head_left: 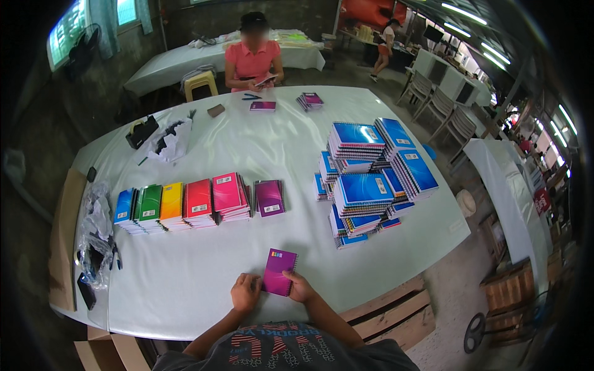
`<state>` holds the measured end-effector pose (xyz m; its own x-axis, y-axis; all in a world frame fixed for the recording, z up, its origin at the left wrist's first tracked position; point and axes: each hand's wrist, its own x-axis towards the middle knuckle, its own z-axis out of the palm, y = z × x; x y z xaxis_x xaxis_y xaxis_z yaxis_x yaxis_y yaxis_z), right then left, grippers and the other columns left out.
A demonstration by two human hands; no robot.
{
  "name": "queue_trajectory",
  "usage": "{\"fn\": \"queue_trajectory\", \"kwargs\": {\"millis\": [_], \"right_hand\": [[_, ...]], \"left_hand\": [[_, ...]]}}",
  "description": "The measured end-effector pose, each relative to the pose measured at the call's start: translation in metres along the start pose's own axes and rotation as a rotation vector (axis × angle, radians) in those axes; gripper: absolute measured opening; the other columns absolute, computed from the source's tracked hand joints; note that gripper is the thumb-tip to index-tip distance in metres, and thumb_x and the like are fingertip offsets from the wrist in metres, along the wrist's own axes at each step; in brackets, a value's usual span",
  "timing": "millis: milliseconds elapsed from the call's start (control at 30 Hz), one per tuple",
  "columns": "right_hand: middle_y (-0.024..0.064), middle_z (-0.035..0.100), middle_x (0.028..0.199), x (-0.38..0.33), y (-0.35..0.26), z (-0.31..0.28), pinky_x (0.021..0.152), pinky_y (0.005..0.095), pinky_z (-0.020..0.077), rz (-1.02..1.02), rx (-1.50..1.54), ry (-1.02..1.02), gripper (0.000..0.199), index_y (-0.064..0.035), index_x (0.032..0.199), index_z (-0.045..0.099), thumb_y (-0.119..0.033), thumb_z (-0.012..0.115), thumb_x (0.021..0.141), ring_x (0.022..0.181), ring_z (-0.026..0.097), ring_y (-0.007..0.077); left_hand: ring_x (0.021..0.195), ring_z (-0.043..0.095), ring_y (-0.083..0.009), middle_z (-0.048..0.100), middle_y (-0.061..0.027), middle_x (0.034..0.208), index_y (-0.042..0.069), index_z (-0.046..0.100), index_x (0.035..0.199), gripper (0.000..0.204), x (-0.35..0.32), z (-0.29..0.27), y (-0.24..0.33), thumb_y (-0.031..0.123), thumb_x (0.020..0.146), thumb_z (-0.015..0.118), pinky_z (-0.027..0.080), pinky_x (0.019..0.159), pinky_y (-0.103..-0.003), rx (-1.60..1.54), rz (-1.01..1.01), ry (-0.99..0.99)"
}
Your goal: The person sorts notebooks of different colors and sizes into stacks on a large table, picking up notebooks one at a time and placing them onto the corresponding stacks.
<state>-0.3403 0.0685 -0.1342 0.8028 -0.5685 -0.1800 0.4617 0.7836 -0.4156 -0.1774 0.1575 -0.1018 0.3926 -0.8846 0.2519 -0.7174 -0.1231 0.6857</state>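
Note:
A purple spiral notebook [279, 266] is held over the near edge of the table, its coil along the right side. My right hand [300, 287] grips its lower right, thumb across the cover. Beside the lower left edge is my left hand [245, 292], its fingers curled closed; whatever they may hold is hidden. Beyond it, a row of notebook stacks runs left to right: blue [125, 205], green [149, 203], yellow [172, 201], red [198, 198], pink [228, 192] and a lower purple stack [269, 198].
Tall piles of blue spiral notebooks [365, 188] stand at the right. Across the table a person in a pink shirt [253, 59] handles a booklet, near purple notebooks [263, 106]. Plastic wrap [96, 229] and a black tape dispenser [142, 131] lie at the left.

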Motion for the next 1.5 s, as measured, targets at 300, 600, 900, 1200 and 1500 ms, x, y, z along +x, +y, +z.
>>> {"fn": "queue_trajectory", "kwargs": {"millis": [300,600,900,1200,1500], "right_hand": [[0.0153,0.051,0.124,-0.001,-0.003,0.006,0.1,0.042,0.0392,0.019,0.018,-0.036,0.042,0.0021,0.128,0.04,-0.023,0.046,0.094,0.115,0.051,0.0259],[0.0139,0.054,0.121,-0.001,-0.005,0.007,0.097,0.0405,0.0417,0.043,0.04,-0.051,0.04,0.0018,0.125,0.044,-0.024,0.047,0.094,0.112,0.054,0.0239],[0.0157,0.053,0.123,0.0,-0.001,-0.007,0.099,0.0418,0.0402,0.061,0.026,0.03,0.041,0.0014,0.126,0.044,-0.025,0.044,0.095,0.113,0.052,0.0268],[0.0125,0.057,0.115,0.003,-0.002,-0.002,0.094,0.0402,0.0445,0.077,0.033,0.072,0.036,-0.0014,0.121,0.047,-0.024,0.049,0.093,0.105,0.057,0.0223],[0.0129,0.057,0.117,0.003,-0.002,-0.008,0.097,0.0421,0.0415,0.115,-0.017,0.111,0.042,-0.0019,0.124,0.046,-0.029,0.051,0.092,0.11,0.055,0.0246]], "left_hand": [[0.073,0.059,-0.0269,0.058,-0.0083,0.082,0.01,0.062,0.084,0.007,0.0,-0.002,0.002,0.012,0.078,0.063,0.049,0.063,-0.038,0.024,0.038,-0.001],[0.075,0.059,-0.0277,0.059,-0.0089,0.083,0.01,0.061,0.085,0.007,-0.001,0.001,0.0,0.011,0.078,0.062,0.049,0.065,-0.038,0.019,0.007,-0.03],[0.089,0.055,-0.0314,0.056,-0.0137,0.095,0.008,0.057,0.102,0.026,0.048,-0.007,-0.001,0.012,0.078,0.064,0.047,0.074,-0.039,0.034,0.174,0.048],[0.129,0.03,-0.0345,0.034,-0.0183,0.138,0.005,0.032,0.135,0.071,0.202,-0.024,-0.022,0.02,0.076,0.068,0.029,0.105,-0.042,0.426,0.353,0.059],[0.104,0.059,-0.027,0.056,-0.015,0.121,0.009,0.054,0.119,0.049,0.229,-0.024,-0.037,0.027,0.075,0.068,0.051,0.081,-0.039,0.532,0.363,-0.098]]}}
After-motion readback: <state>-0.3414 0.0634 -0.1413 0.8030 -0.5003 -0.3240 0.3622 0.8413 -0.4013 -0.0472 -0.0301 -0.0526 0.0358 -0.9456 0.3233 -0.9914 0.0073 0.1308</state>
